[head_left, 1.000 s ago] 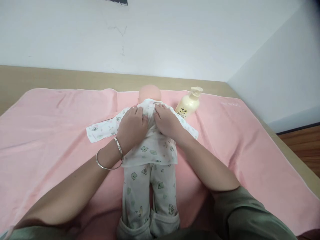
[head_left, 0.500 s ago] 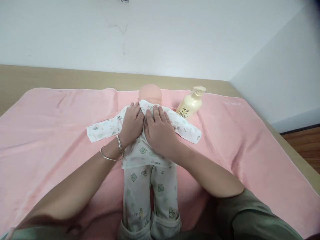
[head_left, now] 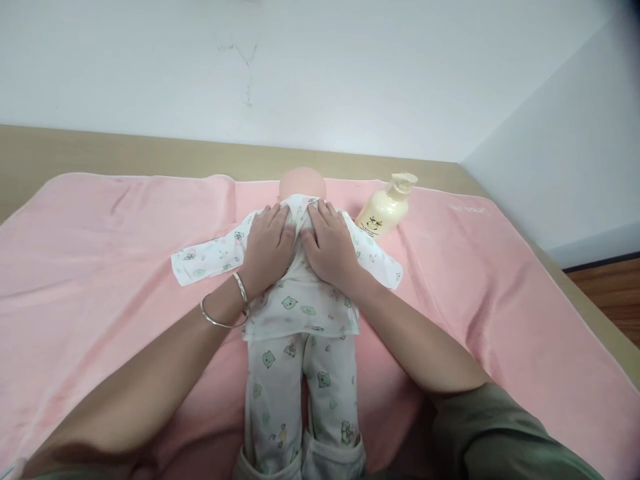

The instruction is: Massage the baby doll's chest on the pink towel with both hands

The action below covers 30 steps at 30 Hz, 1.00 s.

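A baby doll (head_left: pixel 303 183) lies on a pink blanket with its head toward the wall, dressed in a white printed top (head_left: pixel 300 310) and matching trousers (head_left: pixel 275 387) with turned-up cuffs. Both its sleeves are spread out sideways. My left hand (head_left: pixel 270 250) rests flat on the left of the doll's upper body, fingers pointing toward the head. On the right of the upper body lies my right hand (head_left: pixel 331 247), also flat with its thumb apart. Cloth is creased between the two hands. The doll's face does not show.
A cream pump bottle (head_left: pixel 383 210) leans on the blanket beside the doll's right-side sleeve. The pink blanket (head_left: pixel 115 267) covers most of a wooden surface (head_left: pixel 125 147). White walls stand behind and at the right.
My right hand has shifted slightly right and away from the middle of the top. My left hand has turned flatter, and more cloth shows between them.
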Each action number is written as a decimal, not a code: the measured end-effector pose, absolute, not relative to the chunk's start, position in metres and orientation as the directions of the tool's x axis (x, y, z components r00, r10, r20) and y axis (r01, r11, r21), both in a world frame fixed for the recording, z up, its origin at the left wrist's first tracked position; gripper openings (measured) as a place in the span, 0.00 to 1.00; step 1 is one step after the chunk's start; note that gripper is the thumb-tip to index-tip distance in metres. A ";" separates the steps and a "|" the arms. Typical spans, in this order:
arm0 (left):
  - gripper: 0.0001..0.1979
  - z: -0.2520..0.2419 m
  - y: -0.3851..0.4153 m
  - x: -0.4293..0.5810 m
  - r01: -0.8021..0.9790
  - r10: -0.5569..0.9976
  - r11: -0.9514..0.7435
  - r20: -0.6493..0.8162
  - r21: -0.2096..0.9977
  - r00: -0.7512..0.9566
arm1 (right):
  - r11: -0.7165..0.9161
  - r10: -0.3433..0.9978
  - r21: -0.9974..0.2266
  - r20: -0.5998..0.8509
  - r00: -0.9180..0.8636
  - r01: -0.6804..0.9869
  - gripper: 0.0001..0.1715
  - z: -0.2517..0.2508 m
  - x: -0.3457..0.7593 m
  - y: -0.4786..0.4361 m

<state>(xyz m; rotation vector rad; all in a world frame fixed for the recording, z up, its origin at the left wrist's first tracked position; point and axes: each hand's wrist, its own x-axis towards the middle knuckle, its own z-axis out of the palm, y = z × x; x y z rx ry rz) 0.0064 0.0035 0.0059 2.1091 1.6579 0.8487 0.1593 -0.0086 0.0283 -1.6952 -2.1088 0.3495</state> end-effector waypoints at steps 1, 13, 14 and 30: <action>0.30 0.007 0.004 0.005 0.782 0.956 -0.281 0.233 0.556 0.177 | 0.229 0.971 -0.436 0.160 -0.175 0.871 0.37 0.028 0.159 -0.009; 0.26 0.031 -0.023 0.017 0.791 0.968 -0.252 0.154 0.557 0.199 | 0.340 0.940 -0.376 0.104 -0.325 0.862 0.38 0.033 0.171 0.001; 0.24 0.032 -0.024 0.017 0.774 0.967 -0.255 0.155 0.580 0.203 | 0.355 0.934 -0.361 0.100 -0.343 0.862 0.38 0.034 0.172 0.001; 0.22 -0.005 0.014 0.010 0.780 0.937 -0.261 0.344 0.568 0.063 | 0.306 0.952 -0.260 0.072 -0.297 0.916 0.36 0.044 0.145 -0.047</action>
